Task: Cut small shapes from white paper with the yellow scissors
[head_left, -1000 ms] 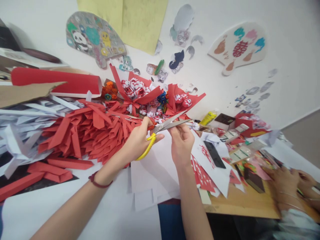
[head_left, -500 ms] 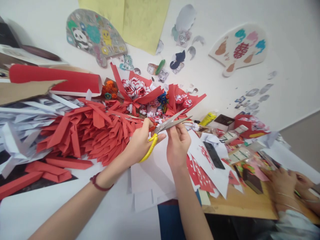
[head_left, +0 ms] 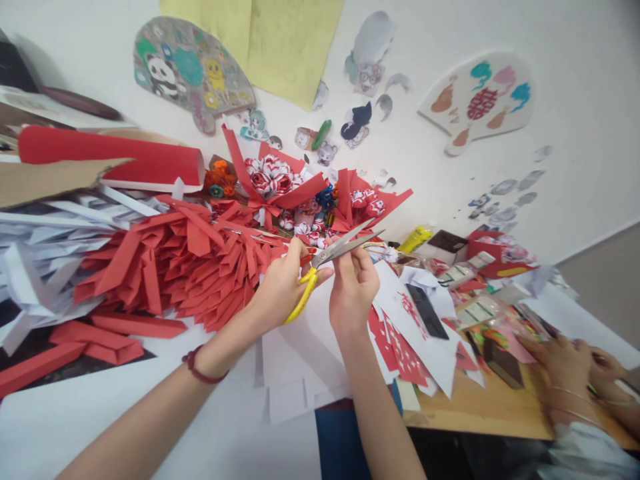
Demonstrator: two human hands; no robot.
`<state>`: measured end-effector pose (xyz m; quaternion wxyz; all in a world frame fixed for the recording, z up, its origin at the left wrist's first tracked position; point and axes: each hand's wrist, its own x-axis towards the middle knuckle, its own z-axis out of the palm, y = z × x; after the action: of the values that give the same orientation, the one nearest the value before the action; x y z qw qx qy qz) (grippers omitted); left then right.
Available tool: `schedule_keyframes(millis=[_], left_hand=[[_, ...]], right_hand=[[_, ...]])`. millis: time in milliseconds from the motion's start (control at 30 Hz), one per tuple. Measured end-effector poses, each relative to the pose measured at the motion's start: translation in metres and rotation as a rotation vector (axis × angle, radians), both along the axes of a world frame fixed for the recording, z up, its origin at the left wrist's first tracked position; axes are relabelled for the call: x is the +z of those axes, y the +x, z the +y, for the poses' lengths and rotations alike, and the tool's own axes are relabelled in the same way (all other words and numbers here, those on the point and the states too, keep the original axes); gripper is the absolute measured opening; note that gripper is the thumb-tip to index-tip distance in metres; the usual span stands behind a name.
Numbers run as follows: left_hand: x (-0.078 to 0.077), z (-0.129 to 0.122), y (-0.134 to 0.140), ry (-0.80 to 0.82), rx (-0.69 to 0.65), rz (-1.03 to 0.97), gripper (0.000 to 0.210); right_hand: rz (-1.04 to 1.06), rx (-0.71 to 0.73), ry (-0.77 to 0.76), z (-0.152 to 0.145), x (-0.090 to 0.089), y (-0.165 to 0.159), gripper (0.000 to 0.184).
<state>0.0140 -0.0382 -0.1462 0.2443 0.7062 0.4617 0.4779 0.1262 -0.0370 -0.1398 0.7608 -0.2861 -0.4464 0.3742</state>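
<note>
Scissors [head_left: 324, 256] gripped in our left hand [head_left: 275, 293], we hold our right hand [head_left: 353, 290] pinched narrow, contents unclear, beside their blades [head_left: 357, 244].

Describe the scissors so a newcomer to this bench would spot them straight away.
Start at the big pile of folded red paper strips and move right to the person's left hand. It grips the scissors, whose parted blades reach over the right hand's fingertips. Their shiny metal blades and yellow handle loop set them apart from the red strips.
</note>
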Motion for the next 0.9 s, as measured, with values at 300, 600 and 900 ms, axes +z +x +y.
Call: schedule_keyframes(millis=[300,600,900], left_hand=[[0.001,-0.002,0.001,0.002,-0.018,-0.011,0.032],[-0.004,0.005,0.000,-0.049,0.025,-0.277,0.032],[0.019,-0.002,-0.008,-0.191,-0.216,-0.638,0.033]], right_hand=[[0.015,-0.040,0.008,0.002,-0.004,-0.004,0.015],[-0.089,0.012,-0.022,0.002,0.000,0.004,0.019],[-0.460,-0.114,0.172,-0.003,0.004,0.021,0.008]])
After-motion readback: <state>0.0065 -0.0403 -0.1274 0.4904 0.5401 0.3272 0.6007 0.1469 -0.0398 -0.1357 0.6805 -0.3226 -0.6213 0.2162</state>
